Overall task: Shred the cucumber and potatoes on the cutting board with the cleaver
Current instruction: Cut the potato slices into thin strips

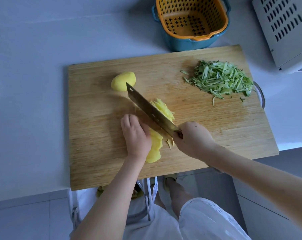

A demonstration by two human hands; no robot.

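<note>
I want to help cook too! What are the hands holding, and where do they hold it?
The right hand grips the cleaver by its handle. The left hand holds the potato slices down, fingers curled.

Cutting board [207,135]: pale wood, rectangular, flat on the desk.
Cucumber shreds [221,80]: loose green heap, far right of the board.
Peeled potato [120,82]: yellow, uncut, far left-centre.
Potato slices [155,148]: overlapping row, near centre.
Potato shreds [163,108]: small pile just right of the blade.
Cleaver [150,110]: diagonal, edge down across the slices, tip toward the peeled potato.
</note>
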